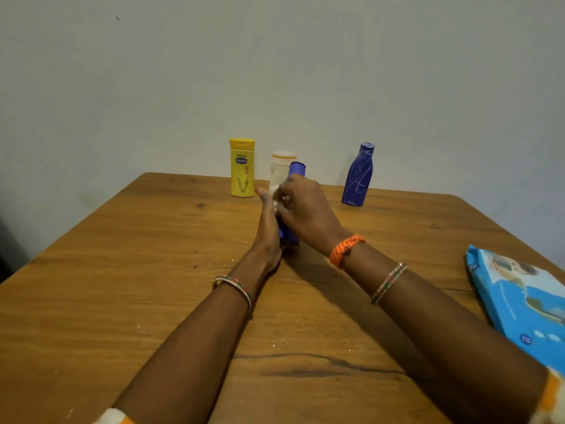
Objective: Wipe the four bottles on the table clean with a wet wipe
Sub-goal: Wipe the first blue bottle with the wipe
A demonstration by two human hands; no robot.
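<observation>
A blue bottle stands between my hands near the table's middle, its cap poking up above my fingers. My left hand lies flat against its left side and holds it. My right hand presses a white wet wipe against the bottle's upper part. Along the far edge stand a yellow bottle, a white bottle partly hidden behind my hands, and a second blue bottle marked with pale scratches.
A blue pack of wet wipes lies at the right edge of the wooden table. White crumbs speck the tabletop near me. A plain wall rises just behind the far edge.
</observation>
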